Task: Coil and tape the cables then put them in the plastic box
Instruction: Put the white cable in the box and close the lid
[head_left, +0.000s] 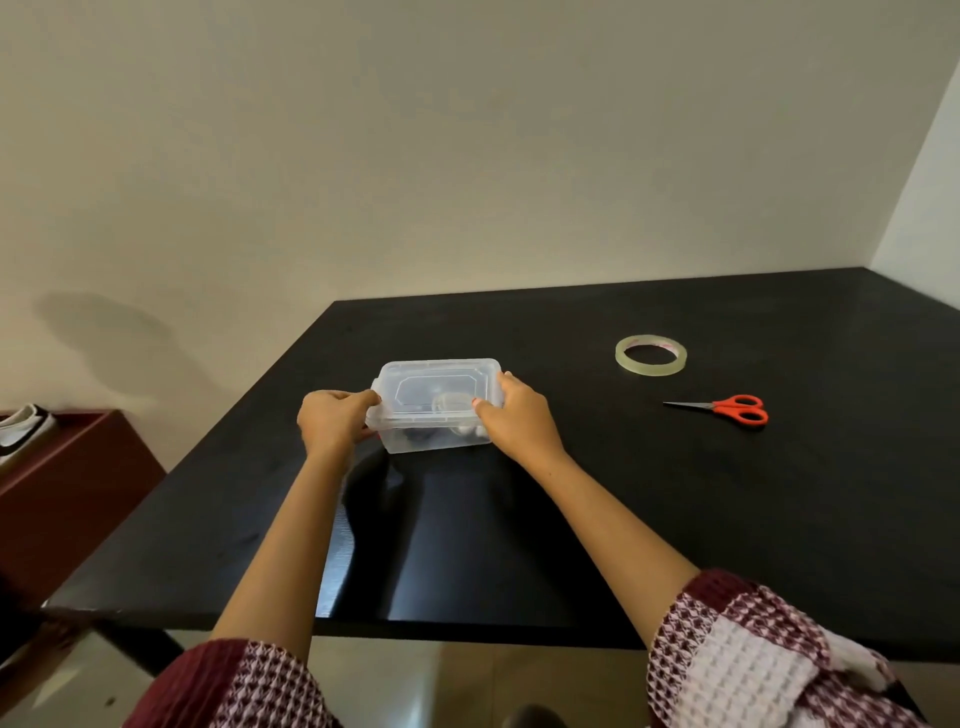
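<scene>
Nearest to us, our two sleeves (737, 660) in a maroon-and-white knit pattern frame the bottom of the view, with bare forearms reaching forward over the black table (675, 519). Its glossy near edge catches a pale reflection between our arms.

Farther out, our left hand (335, 423) is curled around the left end of the clear plastic box (434, 410), fingers wrapped over the rim where the lid meets the body. Our right hand (519, 423) clasps the right end of the same box, thumb lying on top of the lid and the other fingers hidden behind the side wall. So we hold the box between both hands, and it sits on the table near the middle of the surface with its translucent lid (439, 387) in place. Through the walls we make out dark shapes and something pale and rounded inside; we cannot tell exactly what they are.

Beyond and to the right, well apart from the box, orange-handled scissors (727, 409) lie flat, blades pointing left. Farther back still, a roll of clear tape (651, 355) lies flat on the table.

At the far left, off the table, a dark red shelf (67, 467) carries a white shoe (21, 423). Behind everything stands a plain beige wall (467, 156).
</scene>
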